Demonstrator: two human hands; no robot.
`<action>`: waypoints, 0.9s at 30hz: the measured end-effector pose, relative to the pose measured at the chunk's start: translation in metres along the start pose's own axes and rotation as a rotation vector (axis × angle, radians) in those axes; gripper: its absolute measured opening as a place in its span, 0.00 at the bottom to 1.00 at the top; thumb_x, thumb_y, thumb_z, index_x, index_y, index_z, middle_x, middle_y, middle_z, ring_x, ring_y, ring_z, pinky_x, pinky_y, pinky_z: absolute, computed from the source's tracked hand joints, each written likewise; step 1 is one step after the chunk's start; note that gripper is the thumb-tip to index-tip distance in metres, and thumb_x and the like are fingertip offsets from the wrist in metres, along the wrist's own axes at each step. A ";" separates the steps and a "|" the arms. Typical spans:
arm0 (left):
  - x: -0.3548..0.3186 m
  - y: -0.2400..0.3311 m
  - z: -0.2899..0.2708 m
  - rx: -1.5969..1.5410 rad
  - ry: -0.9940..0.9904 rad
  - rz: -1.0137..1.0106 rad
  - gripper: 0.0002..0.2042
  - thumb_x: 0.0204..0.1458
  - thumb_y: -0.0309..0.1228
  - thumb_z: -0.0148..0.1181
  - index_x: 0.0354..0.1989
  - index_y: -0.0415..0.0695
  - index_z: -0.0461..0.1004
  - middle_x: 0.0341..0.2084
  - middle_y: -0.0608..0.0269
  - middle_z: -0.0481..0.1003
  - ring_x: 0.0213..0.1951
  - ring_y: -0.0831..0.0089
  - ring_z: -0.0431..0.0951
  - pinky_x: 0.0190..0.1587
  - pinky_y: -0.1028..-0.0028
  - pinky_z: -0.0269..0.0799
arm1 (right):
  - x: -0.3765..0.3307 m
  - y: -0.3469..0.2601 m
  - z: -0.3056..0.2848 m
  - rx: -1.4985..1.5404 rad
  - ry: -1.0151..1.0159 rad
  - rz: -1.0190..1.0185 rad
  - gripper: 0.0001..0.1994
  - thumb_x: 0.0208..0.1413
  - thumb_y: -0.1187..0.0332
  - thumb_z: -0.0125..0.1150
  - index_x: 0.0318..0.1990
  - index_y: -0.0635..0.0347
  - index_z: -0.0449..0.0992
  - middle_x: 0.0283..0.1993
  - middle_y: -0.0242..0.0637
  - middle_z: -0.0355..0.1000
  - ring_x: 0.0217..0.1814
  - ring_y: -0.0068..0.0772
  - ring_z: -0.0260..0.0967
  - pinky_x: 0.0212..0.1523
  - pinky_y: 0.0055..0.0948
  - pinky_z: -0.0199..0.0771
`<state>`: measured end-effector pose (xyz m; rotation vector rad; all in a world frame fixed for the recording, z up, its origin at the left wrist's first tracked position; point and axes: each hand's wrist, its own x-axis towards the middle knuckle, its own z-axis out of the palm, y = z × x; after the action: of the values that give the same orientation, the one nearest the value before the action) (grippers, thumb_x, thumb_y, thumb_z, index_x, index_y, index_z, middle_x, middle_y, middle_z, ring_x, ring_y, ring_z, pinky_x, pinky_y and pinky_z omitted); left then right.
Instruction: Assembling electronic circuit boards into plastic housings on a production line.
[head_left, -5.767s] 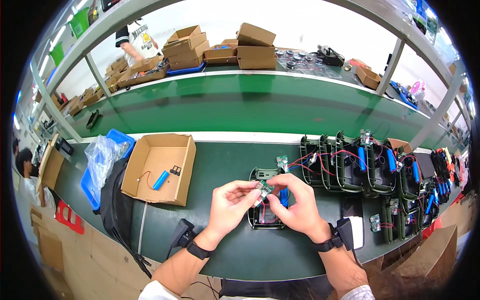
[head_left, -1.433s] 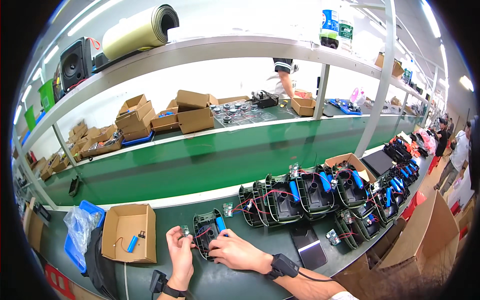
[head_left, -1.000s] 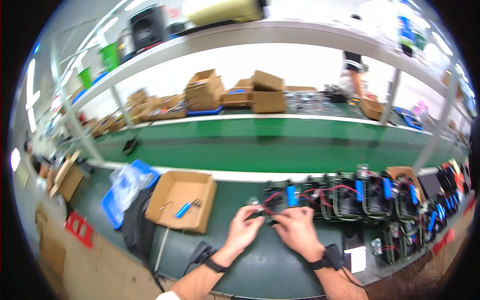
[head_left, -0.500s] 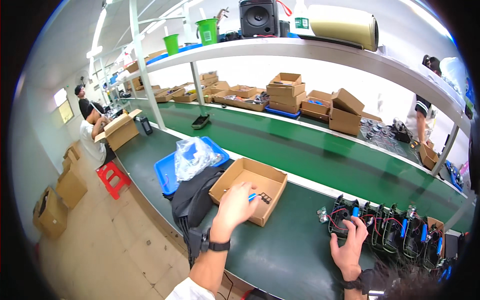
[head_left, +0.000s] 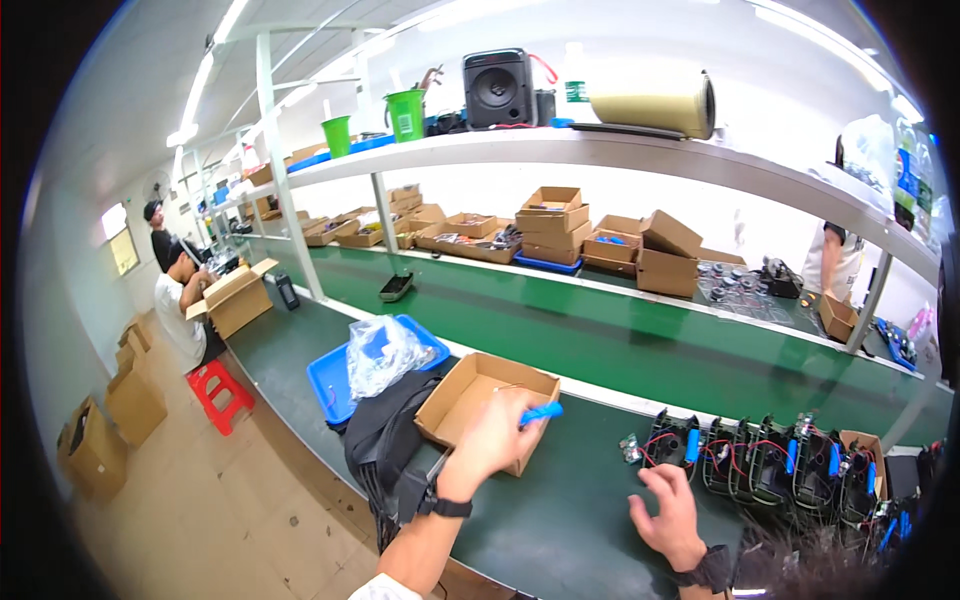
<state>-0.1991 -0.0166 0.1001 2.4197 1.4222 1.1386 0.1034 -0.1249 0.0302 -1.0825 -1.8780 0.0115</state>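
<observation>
My left hand (head_left: pixel 490 438) is closed on a blue cylindrical battery (head_left: pixel 541 413), which sticks out past the fingertips. It hangs over the right side of an open cardboard box (head_left: pixel 448 392); the hand covers part of the box's inside. My right hand (head_left: pixel 668 518) is held above the green bench with its fingers apart and nothing in them. Just beyond it stands a row of black plastic housings (head_left: pixel 768 462) with red wires and blue batteries. A small circuit board (head_left: pixel 630 448) lies at the row's left end.
Left of the box are a black bag (head_left: pixel 392 425) and a blue tray (head_left: pixel 328 385) with a clear plastic bag (head_left: pixel 378 360). A green conveyor (head_left: pixel 500 300) runs behind, under a white shelf (head_left: pixel 620 150). Far left, a person sits on a red stool (head_left: pixel 215 395).
My left hand has risen from inside the box toward its right side with the battery. My right hand has drawn back from the housings toward me. The view has tilted up.
</observation>
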 end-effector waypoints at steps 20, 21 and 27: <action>0.015 -0.077 -0.050 -0.024 0.041 -0.006 0.09 0.55 0.25 0.63 0.42 0.35 0.77 0.29 0.56 0.78 0.32 0.67 0.80 0.32 0.70 0.77 | -0.010 0.026 0.003 0.190 -0.293 0.191 0.13 0.68 0.60 0.55 0.51 0.60 0.73 0.42 0.49 0.76 0.42 0.60 0.75 0.44 0.51 0.75; 0.026 -0.090 -0.063 0.027 0.037 -0.146 0.12 0.56 0.32 0.64 0.43 0.37 0.79 0.35 0.50 0.80 0.38 0.57 0.81 0.41 0.65 0.76 | -0.018 0.034 0.008 0.180 -0.278 0.175 0.13 0.68 0.60 0.56 0.51 0.60 0.73 0.40 0.50 0.75 0.41 0.59 0.75 0.43 0.50 0.75; 0.015 -0.331 -0.158 0.677 0.399 -0.454 0.17 0.56 0.36 0.62 0.44 0.34 0.82 0.40 0.38 0.82 0.42 0.45 0.82 0.49 0.57 0.77 | -0.012 0.020 0.028 0.268 -0.324 0.037 0.12 0.66 0.60 0.58 0.45 0.60 0.72 0.37 0.51 0.74 0.42 0.60 0.75 0.43 0.49 0.75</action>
<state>-0.5313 0.1369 0.0749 2.0556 2.6789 1.1942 0.0986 -0.1088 -0.0027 -0.9709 -2.0689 0.4726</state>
